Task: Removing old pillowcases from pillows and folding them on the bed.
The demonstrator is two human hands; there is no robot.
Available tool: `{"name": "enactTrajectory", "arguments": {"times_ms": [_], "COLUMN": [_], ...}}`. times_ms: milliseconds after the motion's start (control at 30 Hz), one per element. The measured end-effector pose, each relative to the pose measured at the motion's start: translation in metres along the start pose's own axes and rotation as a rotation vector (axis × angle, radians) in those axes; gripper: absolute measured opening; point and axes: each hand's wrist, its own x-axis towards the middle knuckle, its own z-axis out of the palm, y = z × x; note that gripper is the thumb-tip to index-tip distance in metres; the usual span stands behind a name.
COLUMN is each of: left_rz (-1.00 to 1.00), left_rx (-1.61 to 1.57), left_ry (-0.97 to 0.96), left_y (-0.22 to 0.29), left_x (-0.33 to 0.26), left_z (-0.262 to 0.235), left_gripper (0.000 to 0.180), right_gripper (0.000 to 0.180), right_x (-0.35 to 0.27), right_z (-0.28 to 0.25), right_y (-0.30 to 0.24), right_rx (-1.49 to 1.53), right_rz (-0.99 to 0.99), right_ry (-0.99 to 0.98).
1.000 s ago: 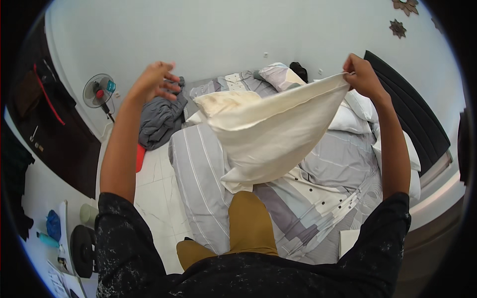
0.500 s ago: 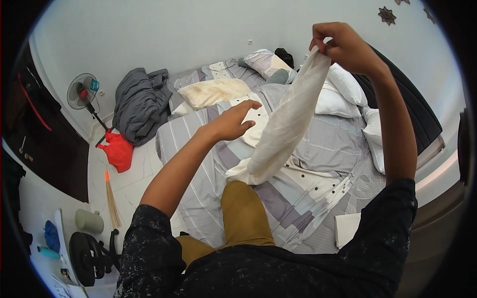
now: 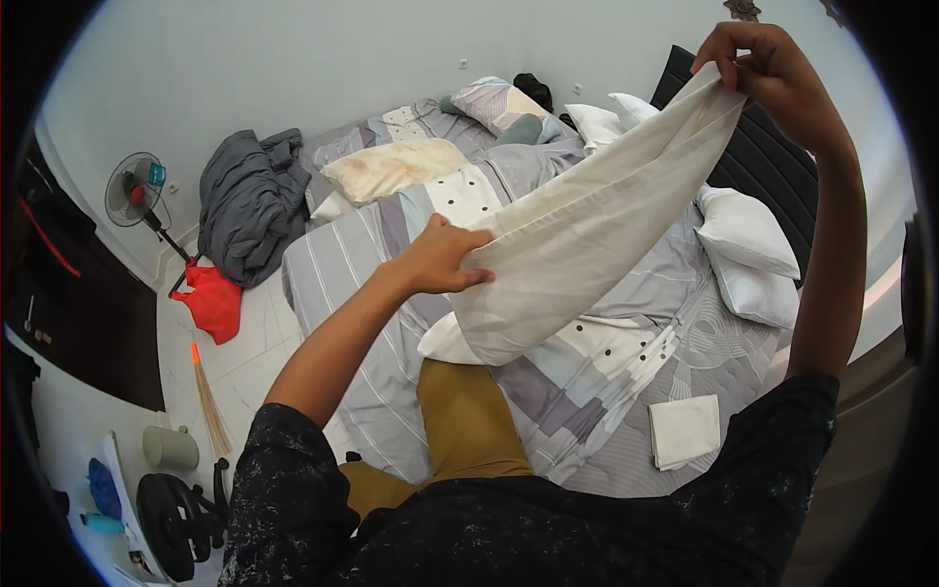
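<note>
Hanging from the right hand (image 3: 778, 76) in the head view, a cream cloth (image 3: 597, 259) slants above the bed (image 3: 337, 279), in front of the person's body. The right hand pinches its upper end between thumb and fingers, raised toward the dark headboard (image 3: 780, 174). The left hand (image 3: 433, 262) is at the cloth's left edge, thumb and forefinger against the border; I cannot tell whether they grip it or only touch it. The long axis runs diagonally, from the right hand at upper right down to the lower left, where the loose end droops by the knee of the ochre trousers (image 3: 469, 421). A folded hem follows the upper long side. The step in hand appears to be straightening the cloth between both hands; the next move seems to call for a sure left-hand hold on that edge. Nearby, a folded square (image 3: 685, 432) of pale fabric lies on the bed.
</note>
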Motion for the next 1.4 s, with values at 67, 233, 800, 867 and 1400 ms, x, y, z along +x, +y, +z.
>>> {"name": "enactTrajectory", "arguments": {"times_ms": [67,233,800,867,1400], "left_rz": [-0.071,-0.148,-0.604,-0.6,-0.289], "left_rx": [0.152,0.185,0.174,0.065,-0.203], "left_ry": [-0.157,0.12,0.311,0.322,0.653], "left_y": [-0.016,-0.057,-0.047,-0.049,-0.046], "left_x": [-0.012,-0.05,-0.075,-0.081,-0.101], "left_z": [0.002,-0.036,-0.195,-0.197,-0.316], "left_gripper": [0.038,0.042,0.017,0.017,0.024], "right_gripper": [0.017,0.019,0.042,0.049,0.03], "right_x": [-0.008,-0.026,-0.046,-0.046,-0.014], "right_z": [-0.001,0.011,0.029,0.027,-0.005], "right_y": [0.009,0.032,0.053,0.051,0.083], "right_rx": [-0.018,-0.075,0.148,0.178,0.465], "right_rz": [0.056,0.572,0.599,0.583,0.223], "right_ry": [-0.012,-0.099,-0.485,-0.449,0.291]}}
